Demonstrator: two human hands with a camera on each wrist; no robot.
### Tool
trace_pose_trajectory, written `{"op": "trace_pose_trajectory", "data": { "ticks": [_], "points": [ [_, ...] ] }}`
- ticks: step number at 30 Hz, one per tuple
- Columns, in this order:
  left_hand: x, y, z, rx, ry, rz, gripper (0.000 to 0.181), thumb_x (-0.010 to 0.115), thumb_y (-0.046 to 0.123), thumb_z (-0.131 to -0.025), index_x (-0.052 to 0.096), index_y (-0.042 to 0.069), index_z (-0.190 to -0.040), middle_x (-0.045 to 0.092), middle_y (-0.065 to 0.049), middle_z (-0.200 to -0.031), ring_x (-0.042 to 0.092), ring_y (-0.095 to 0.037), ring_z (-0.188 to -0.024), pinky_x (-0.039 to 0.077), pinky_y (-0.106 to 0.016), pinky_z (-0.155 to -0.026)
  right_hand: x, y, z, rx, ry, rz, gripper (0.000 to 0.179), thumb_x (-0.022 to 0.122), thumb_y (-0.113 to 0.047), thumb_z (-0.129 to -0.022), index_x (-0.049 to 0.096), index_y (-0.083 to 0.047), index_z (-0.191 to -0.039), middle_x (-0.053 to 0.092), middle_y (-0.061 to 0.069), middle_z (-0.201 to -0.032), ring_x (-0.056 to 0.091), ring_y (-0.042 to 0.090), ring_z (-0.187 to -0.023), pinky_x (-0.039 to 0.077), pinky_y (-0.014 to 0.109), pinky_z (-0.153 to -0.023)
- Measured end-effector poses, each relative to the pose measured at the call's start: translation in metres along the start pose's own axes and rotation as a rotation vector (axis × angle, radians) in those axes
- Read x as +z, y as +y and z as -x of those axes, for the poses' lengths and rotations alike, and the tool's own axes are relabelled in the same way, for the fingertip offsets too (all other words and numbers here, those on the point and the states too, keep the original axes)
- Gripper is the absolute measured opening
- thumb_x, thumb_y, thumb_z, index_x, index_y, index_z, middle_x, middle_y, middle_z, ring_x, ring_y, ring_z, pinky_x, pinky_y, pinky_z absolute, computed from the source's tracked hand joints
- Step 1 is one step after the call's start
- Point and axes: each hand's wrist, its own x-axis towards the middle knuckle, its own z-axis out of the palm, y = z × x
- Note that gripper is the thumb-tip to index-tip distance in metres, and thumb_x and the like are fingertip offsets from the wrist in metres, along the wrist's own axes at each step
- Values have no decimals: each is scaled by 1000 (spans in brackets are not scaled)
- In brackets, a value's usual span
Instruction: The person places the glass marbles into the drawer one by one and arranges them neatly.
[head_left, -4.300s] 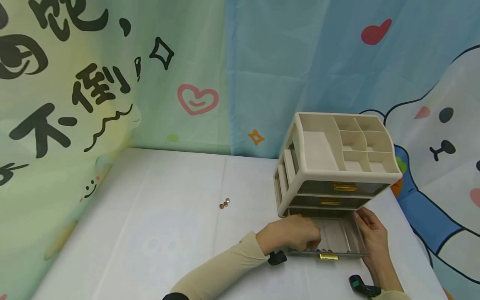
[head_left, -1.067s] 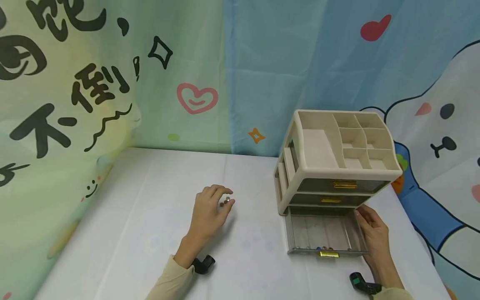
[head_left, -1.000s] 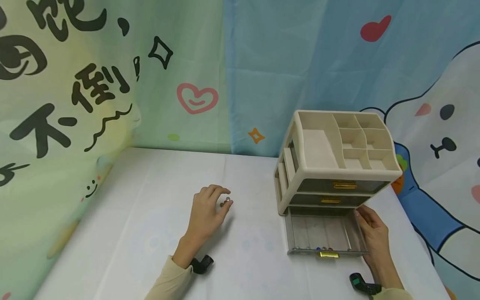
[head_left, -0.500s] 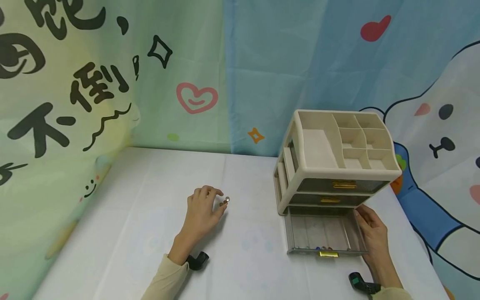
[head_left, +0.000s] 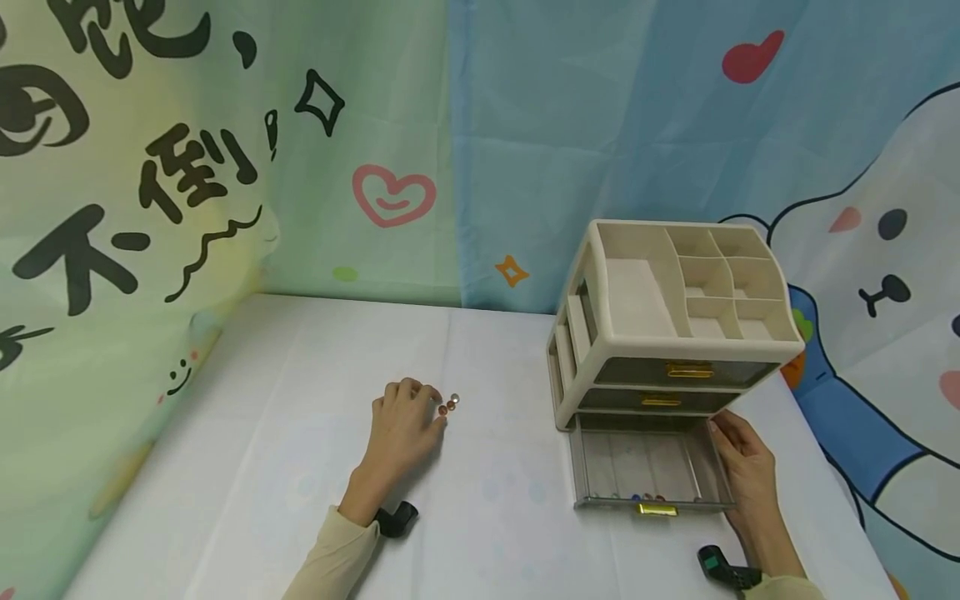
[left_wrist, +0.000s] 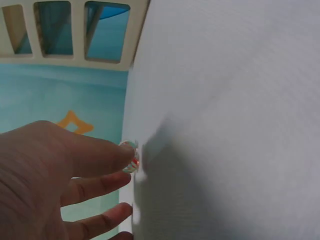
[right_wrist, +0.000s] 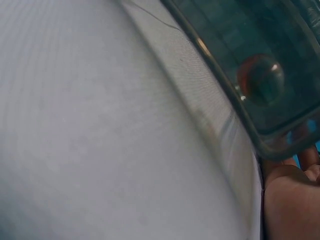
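Three small glass marbles [head_left: 448, 405] lie close together on the white table. Beside them is my left hand [head_left: 401, 429], thumb and forefinger apart, with nothing visibly held. In the left wrist view the thumb [left_wrist: 102, 157] partly covers the marbles [left_wrist: 131, 162]. My right hand [head_left: 748, 467] holds the right side of the pulled-out clear bottom drawer [head_left: 652, 462], near the cabinet; some fingertips are hidden. Several marbles [head_left: 648, 497] sit along that drawer's front wall. One marble [right_wrist: 261, 80] shows through the drawer in the right wrist view, with part of the right hand [right_wrist: 295, 195] behind.
The cream drawer cabinet [head_left: 693, 342] stands at the right of the table, with open compartments on top. Its two upper drawers [head_left: 688, 374] are closed, and the bottom drawer has a gold handle [head_left: 657, 509]. A printed cloth [head_left: 405, 108] hangs behind.
My left hand has come from inside the drawer over to the marbles on the table, then drawn slightly left, uncovering them. The right hand and drawer have stayed in place.
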Motion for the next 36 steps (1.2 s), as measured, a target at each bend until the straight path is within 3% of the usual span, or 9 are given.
{"op": "trace_pose_trajectory", "data": {
  "ticks": [13, 23, 29, 36],
  "points": [
    [6, 2, -2, 3, 16, -23, 11, 78, 23, -92, 74, 17, -101, 64, -15, -121, 55, -42, -118, 46, -66, -95, 0, 0, 0, 7, -4, -18, 40, 66, -10, -102, 62, -7, -142, 71, -20, -123, 63, -6, -116, 47, 6, -94],
    [5, -2, -2, 19, 36, 11, 8, 79, 26, -93, 74, 19, -96, 67, -12, -118, 58, -39, -114, 47, -62, -92, 0, 0, 0, 12, -5, -35, 40, 66, -8, -102, 63, -7, -142, 71, -21, -122, 63, -6, -115, 47, 6, -94],
    [6, -5, -6, 77, 100, 97, 10, 81, 24, -92, 76, 18, -98, 71, -6, -112, 64, -33, -105, 51, -49, -83, -1, 0, -1, 2, -4, -66, 39, 65, -6, -102, 64, -7, -141, 72, -19, -120, 64, -4, -113, 48, 6, -92],
    [3, -4, -10, 170, 206, 138, 14, 85, 23, -88, 78, 16, -98, 75, -2, -101, 69, -28, -93, 54, -45, -81, 0, 0, -1, 3, 0, -47, 39, 65, -6, -102, 63, -7, -141, 72, -20, -120, 64, -5, -114, 48, 6, -93]
  ]
}}
